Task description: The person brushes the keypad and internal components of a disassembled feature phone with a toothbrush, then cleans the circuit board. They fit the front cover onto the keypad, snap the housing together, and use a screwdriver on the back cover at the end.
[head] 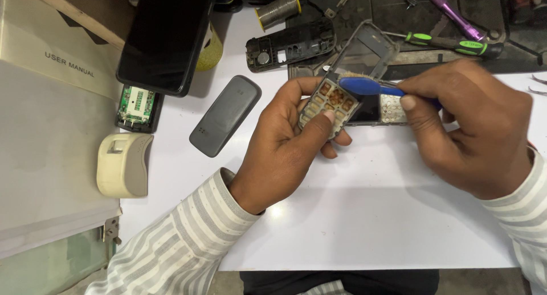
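**Brush laid across phone cover, both hands closed**

Left hand (285,144) curled round a phone cover (347,81), thumb pressed on the keypad end, fingers wrapped behind. Cover held over the middle of the white table (364,215), tilted, long axis running from lower left up to upper right, clear window end pointing away. Right hand (473,130) pinched shut on the handle of a blue brush (364,86), thumb and forefinger close to the head. Brush lying crosswise to the cover's long axis, bristles touching the face just above the keypad openings. Brush coming in from the right, so right hand the working one, left hand merely the clamp. Behind the cover, partly hidden, a phone body (379,108) with dark screen and pale keys, flat on the table.

Left of the hands, well apart: grey back cover (224,115) lying slantwise; a circuit board (137,104) in a dark shell, half under a big black phone (165,36). Beige scanner (122,165) near the left edge. Pale cardboard box (54,56) at top left, rectangular, dark lettering along its side, a dark mark above. Farther back: black frame (290,43), solder spool (279,9), green-handled screwdriver (456,44), purple tool (453,13).
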`<action>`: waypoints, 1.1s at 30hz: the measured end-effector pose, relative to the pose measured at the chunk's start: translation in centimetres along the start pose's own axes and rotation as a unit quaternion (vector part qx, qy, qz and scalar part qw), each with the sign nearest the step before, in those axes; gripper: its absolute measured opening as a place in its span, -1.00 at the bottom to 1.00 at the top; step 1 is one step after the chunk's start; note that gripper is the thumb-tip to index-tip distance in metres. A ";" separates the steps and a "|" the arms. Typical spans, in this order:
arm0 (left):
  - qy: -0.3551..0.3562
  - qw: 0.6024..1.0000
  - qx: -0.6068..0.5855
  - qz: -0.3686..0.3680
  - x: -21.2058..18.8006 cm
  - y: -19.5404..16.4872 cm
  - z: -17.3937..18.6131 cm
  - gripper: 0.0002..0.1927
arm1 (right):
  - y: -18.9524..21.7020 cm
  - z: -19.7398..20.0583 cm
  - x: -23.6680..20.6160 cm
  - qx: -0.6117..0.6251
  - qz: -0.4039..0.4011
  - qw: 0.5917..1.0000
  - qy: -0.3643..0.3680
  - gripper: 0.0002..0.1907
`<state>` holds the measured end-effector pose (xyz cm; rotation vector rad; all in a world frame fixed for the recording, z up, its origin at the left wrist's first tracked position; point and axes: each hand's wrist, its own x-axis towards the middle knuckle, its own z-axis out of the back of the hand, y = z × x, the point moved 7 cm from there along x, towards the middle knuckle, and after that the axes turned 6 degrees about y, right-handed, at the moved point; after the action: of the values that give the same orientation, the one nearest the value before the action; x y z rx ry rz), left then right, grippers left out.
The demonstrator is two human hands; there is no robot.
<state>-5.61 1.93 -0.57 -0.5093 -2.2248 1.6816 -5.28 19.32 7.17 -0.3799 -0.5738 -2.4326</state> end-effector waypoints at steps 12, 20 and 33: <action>-0.044 0.995 0.079 0.033 -0.7 -2.1 0.8 -0.68 | 0.2 1.0 1.2 -0.032 -0.035 0.998 0.029 -0.80; -0.043 0.995 0.077 0.037 -1.6 -2.0 1.2 -0.66 | 1.7 0.8 0.9 -0.021 0.017 0.999 0.036 -0.80; -0.053 0.995 0.077 0.039 -5.2 -2.3 3.0 -0.66 | 6.6 -0.9 0.8 -0.023 0.038 0.999 0.005 -0.82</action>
<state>-2.59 -3.59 0.69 -0.4838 -2.1491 1.9438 -1.97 13.66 8.77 -0.4006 -0.4898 -2.3772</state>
